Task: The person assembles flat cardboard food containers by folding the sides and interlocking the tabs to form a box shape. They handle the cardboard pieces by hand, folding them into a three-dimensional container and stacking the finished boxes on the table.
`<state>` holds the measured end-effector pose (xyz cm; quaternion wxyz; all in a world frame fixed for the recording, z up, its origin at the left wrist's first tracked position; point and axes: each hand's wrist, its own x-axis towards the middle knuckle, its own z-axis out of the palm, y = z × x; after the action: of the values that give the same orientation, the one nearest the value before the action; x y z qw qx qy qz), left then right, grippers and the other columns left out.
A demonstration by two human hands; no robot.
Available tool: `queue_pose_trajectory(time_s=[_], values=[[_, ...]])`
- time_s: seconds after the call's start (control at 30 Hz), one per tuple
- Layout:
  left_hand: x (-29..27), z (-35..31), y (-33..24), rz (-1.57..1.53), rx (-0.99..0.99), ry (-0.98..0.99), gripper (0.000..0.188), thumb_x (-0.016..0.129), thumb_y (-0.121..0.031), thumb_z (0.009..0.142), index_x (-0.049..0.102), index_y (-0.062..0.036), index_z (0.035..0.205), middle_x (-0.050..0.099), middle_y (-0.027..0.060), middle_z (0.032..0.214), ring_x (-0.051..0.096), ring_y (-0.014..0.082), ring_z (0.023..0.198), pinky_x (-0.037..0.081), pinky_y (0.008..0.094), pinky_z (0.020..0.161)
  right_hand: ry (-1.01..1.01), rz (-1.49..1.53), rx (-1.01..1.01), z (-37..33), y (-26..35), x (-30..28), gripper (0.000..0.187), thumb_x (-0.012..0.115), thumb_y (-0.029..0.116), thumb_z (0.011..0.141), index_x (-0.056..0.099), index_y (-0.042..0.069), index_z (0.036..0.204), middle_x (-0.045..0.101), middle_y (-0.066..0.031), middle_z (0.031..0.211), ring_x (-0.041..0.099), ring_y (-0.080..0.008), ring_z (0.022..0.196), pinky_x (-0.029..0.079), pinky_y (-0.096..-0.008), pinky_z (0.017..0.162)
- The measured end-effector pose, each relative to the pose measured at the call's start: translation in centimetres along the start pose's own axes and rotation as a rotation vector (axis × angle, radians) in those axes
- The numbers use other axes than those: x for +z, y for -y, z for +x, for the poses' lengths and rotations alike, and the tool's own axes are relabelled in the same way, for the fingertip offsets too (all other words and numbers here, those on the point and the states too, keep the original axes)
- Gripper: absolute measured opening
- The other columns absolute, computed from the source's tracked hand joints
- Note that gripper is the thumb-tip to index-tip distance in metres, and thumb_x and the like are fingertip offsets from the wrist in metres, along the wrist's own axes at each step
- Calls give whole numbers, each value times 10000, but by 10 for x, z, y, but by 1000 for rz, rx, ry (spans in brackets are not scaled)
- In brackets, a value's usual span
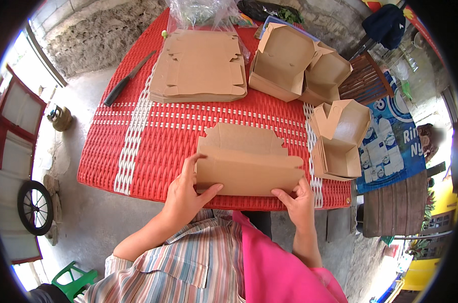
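Between my hands is a brown cardboard box blank [246,171], partly folded, at the near edge of the red woven table [153,166]. Its near panel stands raised and its far flap, with notched corners, lies back. My left hand [186,189] grips the blank's left end, thumb on the near panel and fingers behind the edge. My right hand [297,197] pinches its lower right corner, thumb in front. Beyond it lies a pile of flat box blanks [203,63]. Folded open boxes stand to the right: a nested stack [277,76], another [327,76] and a nearer one [340,156].
A knife with a black handle [119,90] lies at the table's left. Clear plastic bags [201,12] sit at the far edge. A wooden bench [395,204] stands right of the table, a green plastic stool [75,280] at lower left, a gas cylinder [60,118] on the floor.
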<state>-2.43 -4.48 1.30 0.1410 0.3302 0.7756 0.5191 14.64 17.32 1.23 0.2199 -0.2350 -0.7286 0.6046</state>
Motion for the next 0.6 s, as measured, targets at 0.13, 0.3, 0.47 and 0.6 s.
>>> queue_pose_trajectory(time_s=[0.13,0.3,0.47,0.6], values=[[9,4,-8,91,59,-89,903,775,-89,810,188,-50,1495,690,202,1052,696,313,938,543,371,811,-20,51,38,5,-1,8,705,726,5,857,354,-3,1456,674,-137,1142,660,-176,1006,514,-295,868],[9,3,-8,269,42,-80,995,810,-119,768,167,-66,1524,632,229,1198,641,379,1055,511,431,900,-16,-126,-91,8,-2,14,816,708,-27,850,258,54,1525,644,-170,1197,656,-205,1045,522,-317,875],[9,2,-5,311,71,-58,1001,829,-139,743,203,-53,1519,542,234,1335,599,389,1122,478,428,952,-41,-189,-96,6,-7,13,863,718,-40,826,240,73,1535,645,-179,1194,650,-220,1062,524,-331,882],[10,2,2,243,97,-53,1009,839,-136,732,206,-40,1512,523,235,1353,605,370,1128,465,444,972,-86,4,12,1,7,17,765,737,-20,808,374,79,1473,676,-154,1127,645,-231,1028,509,-356,890]])
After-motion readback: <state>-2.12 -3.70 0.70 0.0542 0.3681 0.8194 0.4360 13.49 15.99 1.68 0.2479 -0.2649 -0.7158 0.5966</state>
